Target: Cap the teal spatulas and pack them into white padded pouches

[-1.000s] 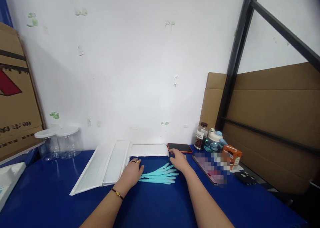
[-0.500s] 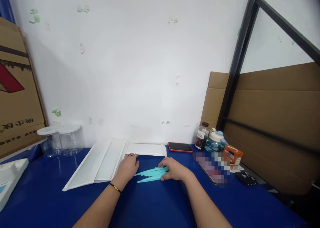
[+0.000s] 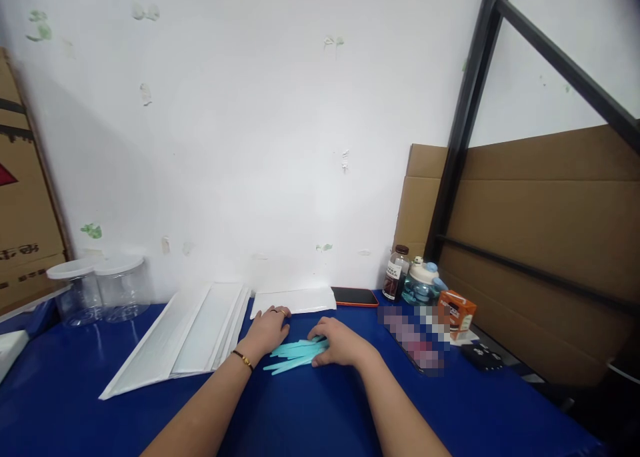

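Note:
In the head view, my right hand (image 3: 345,343) curls its fingers and thumb around the right ends of a loose bundle of thin, flat teal sticks (image 3: 293,357) lying on the blue table. The palm hides those ends. My left hand (image 3: 269,330) is palm down, fingers stretched forward onto the near edge of a flat white padded envelope (image 3: 295,300) by the wall. It grips nothing that I can see. Left of it, several more white padded envelopes (image 3: 193,333) overlap in a fanned stack.
Two clear jars (image 3: 123,290) with white lids stand at the back left. A phone (image 3: 356,297) touches the envelope's right end. On the right are a brown-capped bottle (image 3: 395,277), a water bottle (image 3: 421,285), an orange box (image 3: 456,313) and a black item (image 3: 481,357).
The view has turned slightly right. The envelope under my left fingers has slid right toward the phone, away from the stack, and my left hand has gone with it. My right hand stays on the sticks.

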Motion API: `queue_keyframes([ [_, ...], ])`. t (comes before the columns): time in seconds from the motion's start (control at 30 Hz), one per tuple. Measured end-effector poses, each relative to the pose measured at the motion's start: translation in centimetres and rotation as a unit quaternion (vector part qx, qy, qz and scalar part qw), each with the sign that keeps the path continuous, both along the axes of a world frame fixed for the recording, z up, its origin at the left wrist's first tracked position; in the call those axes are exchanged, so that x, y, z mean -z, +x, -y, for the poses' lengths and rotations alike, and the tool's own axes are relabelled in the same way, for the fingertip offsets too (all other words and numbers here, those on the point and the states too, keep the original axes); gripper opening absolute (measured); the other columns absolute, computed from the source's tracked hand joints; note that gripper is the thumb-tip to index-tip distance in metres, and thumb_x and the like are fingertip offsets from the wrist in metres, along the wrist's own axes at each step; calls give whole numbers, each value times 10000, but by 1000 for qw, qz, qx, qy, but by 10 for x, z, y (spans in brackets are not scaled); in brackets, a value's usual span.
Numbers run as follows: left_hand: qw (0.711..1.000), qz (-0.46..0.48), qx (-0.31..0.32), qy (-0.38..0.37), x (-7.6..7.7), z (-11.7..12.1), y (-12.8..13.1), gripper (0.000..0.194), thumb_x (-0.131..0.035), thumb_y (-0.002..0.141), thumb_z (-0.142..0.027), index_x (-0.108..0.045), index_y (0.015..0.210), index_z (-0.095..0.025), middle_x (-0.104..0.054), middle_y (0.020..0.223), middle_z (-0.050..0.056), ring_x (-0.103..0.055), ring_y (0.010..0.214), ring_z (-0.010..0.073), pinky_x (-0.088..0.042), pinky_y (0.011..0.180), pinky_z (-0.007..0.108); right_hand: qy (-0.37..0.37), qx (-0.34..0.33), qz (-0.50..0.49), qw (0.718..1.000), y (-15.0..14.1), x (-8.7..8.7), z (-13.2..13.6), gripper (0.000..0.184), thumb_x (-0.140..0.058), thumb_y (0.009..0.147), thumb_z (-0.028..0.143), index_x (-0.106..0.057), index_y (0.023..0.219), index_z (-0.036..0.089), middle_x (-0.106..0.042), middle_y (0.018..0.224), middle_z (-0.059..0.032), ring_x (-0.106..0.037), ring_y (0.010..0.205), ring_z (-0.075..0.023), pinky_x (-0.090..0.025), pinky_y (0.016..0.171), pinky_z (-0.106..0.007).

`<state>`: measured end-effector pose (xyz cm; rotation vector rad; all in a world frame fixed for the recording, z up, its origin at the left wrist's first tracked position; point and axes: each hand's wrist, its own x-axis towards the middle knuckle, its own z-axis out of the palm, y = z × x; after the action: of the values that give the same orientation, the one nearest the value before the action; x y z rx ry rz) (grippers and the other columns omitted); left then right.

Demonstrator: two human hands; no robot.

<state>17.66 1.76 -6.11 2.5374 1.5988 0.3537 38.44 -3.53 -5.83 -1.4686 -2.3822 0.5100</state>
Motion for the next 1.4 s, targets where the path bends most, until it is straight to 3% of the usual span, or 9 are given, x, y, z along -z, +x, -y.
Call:
queue_keyframes([
  [0.13, 998, 51, 12, 18, -4, 7, -6, 347, -408, 814, -317, -530, 1122, -214, -525, 1217, 77, -455, 1162, 210, -311, 993, 354, -11, 8, -4, 1000, 7, -4, 2, 656, -772, 515, 424, -591, 1130, 288, -539, 1097, -39, -486, 1030, -247, -378, 870, -318],
  [0.27, 991, 109, 63, -47, -9, 29, -4, 490, -443, 790, -493, -513, 1180, -204, -510, 1219, 85, -462, 1136, 225, -357, 959, 308, -29, 12, -20, 999, 25, -5, 0, 765, -767, 504, 352, -521, 1224, 269, -487, 1207, -63, -469, 1082, -253, -394, 873, -301],
  [0.4, 988, 80, 108, -74, -4, 55, -2, 484, -541, 729, -466, -550, 1153, -233, -527, 1168, 74, -442, 1118, 252, -372, 927, 332, -40, 48, 3, 998, 33, -2, -4, 587, -687, 571, 210, -583, 1148, 231, -540, 1094, -61, -512, 993, -225, -407, 846, -296],
  [0.53, 982, 116, 127, -76, 3, 65, -10, 387, -526, 754, -397, -579, 1099, -231, -544, 1116, 63, -455, 1065, 224, -363, 922, 317, -56, -4, -11, 998, 27, 0, -7, 478, -678, 597, 222, -629, 1072, 224, -550, 1037, -44, -537, 886, -185, -439, 749, -256],
  [0.63, 977, 154, 125, -78, 8, 58, -16, 326, -500, 769, -355, -590, 1054, -225, -566, 1058, 48, -487, 1000, 192, -379, 884, 291, -52, -28, -40, 997, 23, 3, -7, 425, -679, 626, 245, -640, 1049, 226, -561, 1013, -38, -551, 826, -160, -447, 696, -238],
  [0.83, 978, 156, 62, -123, 20, 35, -16, 170, -517, 715, -288, -606, 801, -173, -583, 774, 15, -532, 690, 127, -395, 615, 223, 27, -13, -83, 996, 11, 9, -6, 192, -604, 748, 273, -688, 915, 229, -603, 930, -42, -543, 854, -175, -421, 749, -270],
  [1.07, 975, 180, 56, -120, 17, 26, -9, 174, -509, 730, -307, -587, 800, -168, -596, 704, -2, -521, 627, 112, -346, 541, 201, 66, -9, -132, 989, -9, 17, -11, 88, -633, 751, 293, -684, 786, 230, -590, 886, -22, -527, 866, -166, -402, 741, -254],
  [1.27, 984, 161, 34, -65, 13, 1, -6, 161, -508, 746, -293, -609, 779, -172, -620, 708, 9, -539, 654, 130, -333, 573, 224, 125, 64, -134, 981, 21, 28, -33, 104, -631, 759, 276, -690, 724, 197, -586, 852, -30, -538, 849, -168, -393, 769, -266],
  [1.4, 985, 153, 41, -62, 19, -10, -3, 164, -504, 752, -276, -635, 795, -186, -635, 769, 22, -558, 709, 145, -363, 613, 234, 112, 107, -113, 982, 42, 32, -38, 107, -632, 752, 271, -721, 794, 229, -602, 888, -32, -555, 842, -175, -399, 758, -275],
])
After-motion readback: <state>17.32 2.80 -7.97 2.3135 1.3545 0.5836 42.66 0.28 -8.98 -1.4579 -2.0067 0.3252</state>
